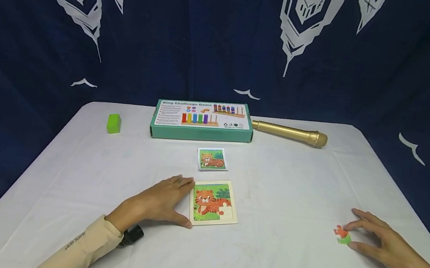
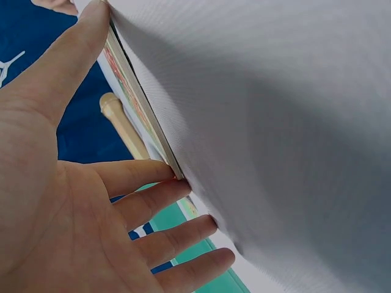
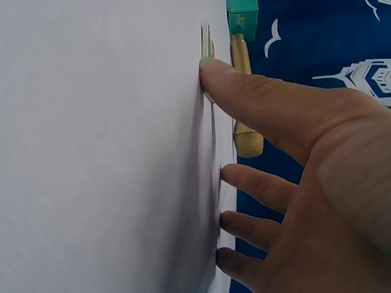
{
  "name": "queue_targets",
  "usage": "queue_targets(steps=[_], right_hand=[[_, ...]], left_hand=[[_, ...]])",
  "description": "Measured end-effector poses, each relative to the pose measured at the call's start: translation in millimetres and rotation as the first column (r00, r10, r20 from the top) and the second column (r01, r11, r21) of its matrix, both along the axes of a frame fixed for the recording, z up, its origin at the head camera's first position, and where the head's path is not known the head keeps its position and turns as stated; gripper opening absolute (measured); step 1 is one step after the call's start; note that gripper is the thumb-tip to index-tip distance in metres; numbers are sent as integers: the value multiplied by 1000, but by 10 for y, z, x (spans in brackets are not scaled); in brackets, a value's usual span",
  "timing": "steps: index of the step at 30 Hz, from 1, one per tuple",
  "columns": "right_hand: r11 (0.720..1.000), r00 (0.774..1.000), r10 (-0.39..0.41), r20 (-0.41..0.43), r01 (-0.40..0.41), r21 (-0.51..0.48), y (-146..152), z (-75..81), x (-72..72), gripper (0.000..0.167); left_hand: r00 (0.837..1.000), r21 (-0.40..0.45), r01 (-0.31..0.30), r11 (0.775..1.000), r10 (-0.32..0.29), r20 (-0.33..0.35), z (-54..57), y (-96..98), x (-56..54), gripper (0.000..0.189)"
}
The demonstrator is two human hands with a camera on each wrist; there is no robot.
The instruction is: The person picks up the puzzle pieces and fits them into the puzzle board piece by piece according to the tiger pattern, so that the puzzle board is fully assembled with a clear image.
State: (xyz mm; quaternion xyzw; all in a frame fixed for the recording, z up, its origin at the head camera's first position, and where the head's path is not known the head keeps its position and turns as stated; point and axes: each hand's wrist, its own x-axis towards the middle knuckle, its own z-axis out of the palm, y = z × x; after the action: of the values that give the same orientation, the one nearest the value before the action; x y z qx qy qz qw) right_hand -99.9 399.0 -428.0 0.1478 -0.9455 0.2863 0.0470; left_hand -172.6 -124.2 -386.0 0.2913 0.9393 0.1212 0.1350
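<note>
A square wooden puzzle board (image 1: pixel 209 201) with a tiger picture lies flat on the table, a pale bare patch at its lower right. Along its left edge rests my left hand (image 1: pixel 165 200), thumb at the near corner and index finger at the far one. That hand's fingers are mostly straight in the left wrist view. Off to the right, my right hand (image 1: pixel 387 247) pinches a puzzle piece (image 1: pixel 342 234), orange-striped and green, between thumb and index finger. In the right wrist view the thumb covers part of the piece, and the other fingers are spread.
Just beyond the board lies a small tiger picture card (image 1: pixel 212 159). Farther back is a green Ring Challenge Game box (image 1: pixel 202 123), with a gold microphone (image 1: pixel 290 132) beside it. A green block (image 1: pixel 114 123) stands at the back left. Dark blue printed cloth (image 1: pixel 227 40) hangs behind the table.
</note>
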Motion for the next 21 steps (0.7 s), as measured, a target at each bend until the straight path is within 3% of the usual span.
queue_targets(steps=[11, 18, 21], right_hand=[[999, 998, -9, 60, 11, -41, -31, 30, 12, 30], [999, 999, 8, -36, -10, -54, -40, 96, 5, 32], [998, 1000, 5, -29, -6, -57, -68, 175, -10, 31]], left_hand=[[1000, -3, -2, 1000, 2, 2, -2, 2, 2, 107], [1000, -6, 1, 1000, -1, -4, -9, 2, -2, 107], [1000, -4, -2, 1000, 2, -2, -12, 4, -4, 107]])
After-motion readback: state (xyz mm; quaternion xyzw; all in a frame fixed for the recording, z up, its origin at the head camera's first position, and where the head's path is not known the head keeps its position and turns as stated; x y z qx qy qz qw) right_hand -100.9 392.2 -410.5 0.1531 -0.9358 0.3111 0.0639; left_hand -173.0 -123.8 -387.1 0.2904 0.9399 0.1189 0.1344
